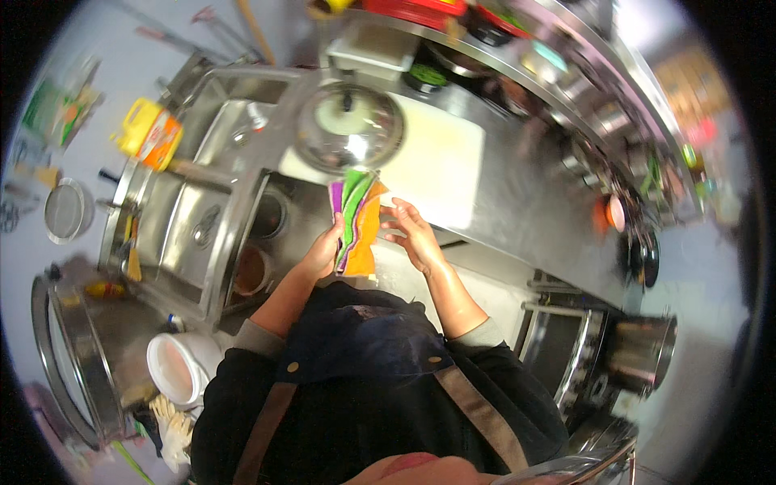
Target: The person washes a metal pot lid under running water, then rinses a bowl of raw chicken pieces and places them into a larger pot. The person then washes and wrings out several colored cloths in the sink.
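In my left hand (324, 247) is a bundle of folded cloths (359, 224) in purple, green and orange, held upright by its left side. My right hand (412, 233) is just right of the cloths with its fingers spread and nothing in them; whether a fingertip touches the orange cloth is hard to tell. Beyond the cloths a domed lid with a dark knob (321, 130) rests on a white cutting board (451, 163), on the steel counter (515, 200).
Left of me are two steel sink basins (185, 233), with a yellow plastic jug (151, 134) on their edge. A white bucket (176, 370) stands at the lower left. Shelves with pans run along the back right; a large steel pot (642, 354) stands at the right.
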### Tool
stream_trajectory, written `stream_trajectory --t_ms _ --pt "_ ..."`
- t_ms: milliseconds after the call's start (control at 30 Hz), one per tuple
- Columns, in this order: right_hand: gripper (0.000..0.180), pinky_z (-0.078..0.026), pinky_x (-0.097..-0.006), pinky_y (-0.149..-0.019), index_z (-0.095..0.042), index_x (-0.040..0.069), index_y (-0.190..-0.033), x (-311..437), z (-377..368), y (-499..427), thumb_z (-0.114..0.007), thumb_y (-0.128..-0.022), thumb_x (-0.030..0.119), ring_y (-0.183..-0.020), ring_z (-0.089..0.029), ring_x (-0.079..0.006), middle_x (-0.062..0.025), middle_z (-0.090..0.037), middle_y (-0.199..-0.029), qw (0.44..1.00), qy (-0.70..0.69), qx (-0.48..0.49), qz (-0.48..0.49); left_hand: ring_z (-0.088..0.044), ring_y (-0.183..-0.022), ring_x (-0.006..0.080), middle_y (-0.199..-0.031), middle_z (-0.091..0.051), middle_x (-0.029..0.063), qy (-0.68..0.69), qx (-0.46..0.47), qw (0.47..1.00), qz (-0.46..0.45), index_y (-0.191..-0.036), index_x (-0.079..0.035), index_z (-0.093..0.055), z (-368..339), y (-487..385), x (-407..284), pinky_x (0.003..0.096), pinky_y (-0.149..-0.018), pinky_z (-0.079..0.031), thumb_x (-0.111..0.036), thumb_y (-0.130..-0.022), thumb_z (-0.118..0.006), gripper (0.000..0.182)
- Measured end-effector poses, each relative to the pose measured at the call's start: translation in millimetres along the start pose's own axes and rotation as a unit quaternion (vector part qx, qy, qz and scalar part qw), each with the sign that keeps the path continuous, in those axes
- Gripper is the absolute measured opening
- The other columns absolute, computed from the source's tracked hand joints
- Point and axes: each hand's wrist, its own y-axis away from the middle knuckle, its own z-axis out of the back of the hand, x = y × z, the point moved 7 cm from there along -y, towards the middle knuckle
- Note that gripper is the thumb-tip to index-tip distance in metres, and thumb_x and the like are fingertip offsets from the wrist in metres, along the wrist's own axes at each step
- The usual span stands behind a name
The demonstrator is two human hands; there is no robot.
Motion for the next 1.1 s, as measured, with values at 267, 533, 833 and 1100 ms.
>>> stream_trajectory --t_ms 267,533,833,1100 --pt "0.07 -0.031 -0.0341 -0.105 -0.032 0.003 -0.137 12 259 170 -0.072 -0.085 0.028 -0.117 -0.044 -0.0198 -0.0135 -0.05 -0.12 0.956 0.027 -0.253 0.145 -0.048 -0.115 0.0204 -0.121 -0.051 0.0104 -0.376 0.123 0.918 -0.011 -0.133 -0.001 -0.04 -238 -124 185 0.0349 -0.1 -0.037 -0.032 -0.1 -0.043 0.046" --pt "0.038 -0.046 -0.0263 -0.087 -0.047 0.006 -0.129 -4 418 311 -0.059 -0.094 0.016 -0.098 -0.058 -0.0108 -0.0033 -0.059 -0.114 0.896 -0.099 -0.389 0.189 -0.048 -0.116 0.0196 -0.126 -0.05 0.01 -0.465 0.262 0.845 -0.031 -0.129 0.0 -0.05 -395 -163 317 0.0315 -0.1 -0.036 -0.021 -0.098 -0.048 0.037" --pt "0.031 -0.048 -0.0315 -0.086 -0.053 0.003 -0.123 16 515 356 -0.042 -0.095 0.014 -0.1 -0.059 -0.0187 -0.0085 -0.06 -0.11 0.83 -0.301 -0.395 0.255 -0.057 -0.104 0.0164 -0.12 -0.059 0.0086 -0.364 0.115 0.898 0.218 -0.128 -0.002 -0.048 -389 -272 366 0.0289 -0.089 -0.045 -0.017 -0.097 -0.045 0.034" --pt "0.049 -0.044 -0.04 -0.094 -0.046 0.005 -0.131 150 492 261 -0.063 -0.087 0.019 -0.112 -0.055 -0.0322 -0.0171 -0.055 -0.121 0.779 0.557 -0.15 0.245 -0.056 -0.108 0.0246 -0.125 -0.055 0.0078 0.025 0.137 0.916 0.376 -0.13 -0.008 -0.049 -451 -341 424 0.0395 -0.091 -0.047 -0.033 -0.099 -0.042 0.041"
